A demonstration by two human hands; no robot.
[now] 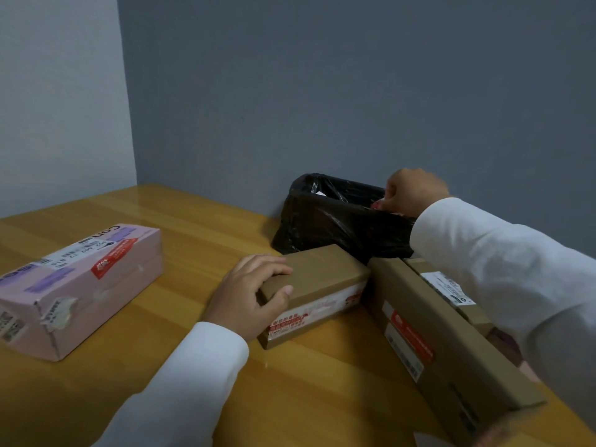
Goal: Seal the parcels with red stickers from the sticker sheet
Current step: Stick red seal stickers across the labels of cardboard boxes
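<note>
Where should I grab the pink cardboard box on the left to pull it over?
Probably take the pink cardboard box across its near short end, from the open tabletop side. It lies flat and alone on the wooden table, long axis running away, so that end is nearest and unobstructed.

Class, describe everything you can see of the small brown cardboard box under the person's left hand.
The small brown cardboard box is closed and lies flat on the wooden table. A white and red printed strip runs along its near side. The left hand grips its near corner. Its far end meets the black plastic bin bag.
</note>
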